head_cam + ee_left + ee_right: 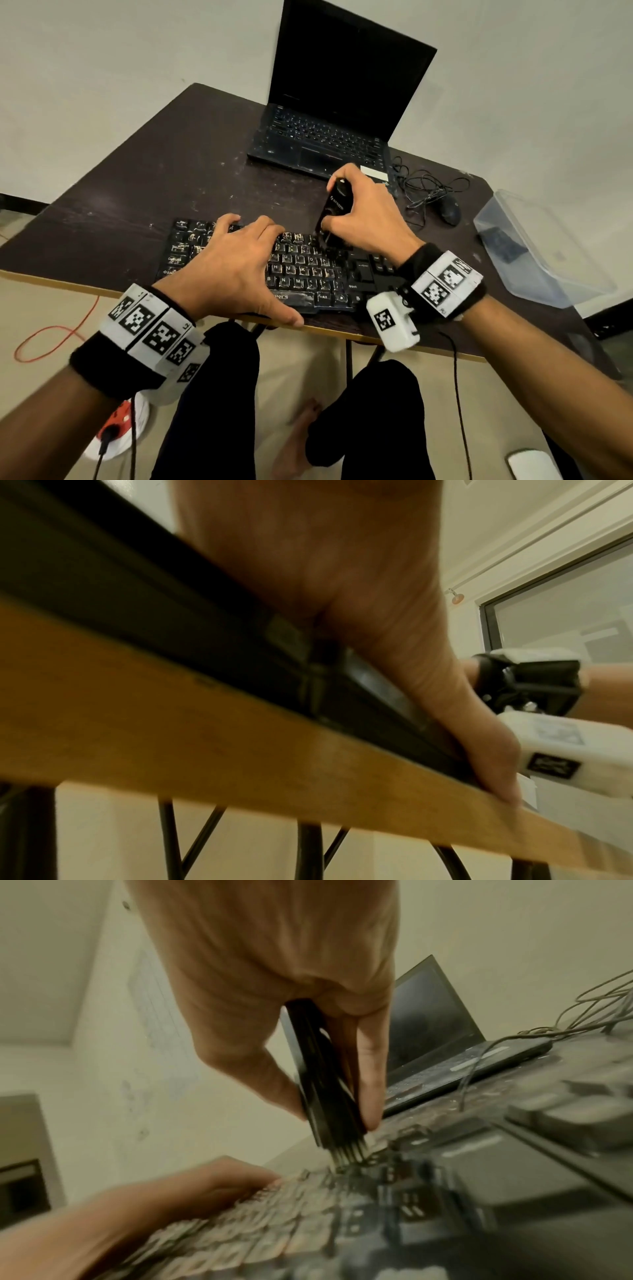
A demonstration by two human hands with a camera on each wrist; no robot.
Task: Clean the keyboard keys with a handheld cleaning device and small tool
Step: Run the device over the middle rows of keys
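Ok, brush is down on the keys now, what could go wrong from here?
1. The cleaning device stands steeply in the right hand; its bristles could catch a keycap and pry it loose.
2. The keyboard lies at the table edge, held only by the left hand; hard strokes might shove it off.

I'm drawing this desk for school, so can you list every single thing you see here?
keyboard: one, black with dirty keys, near table edge
cleaning device: one, black, bristles on the keys
laptop: one, black, open, table's far side
mouse: one, dark, corded, right of laptop
plastic box: one, clear, table's right end
table: one, dark top
red cable: one, on floor
left hand: flat on keyboard
right hand: grips cleaning device
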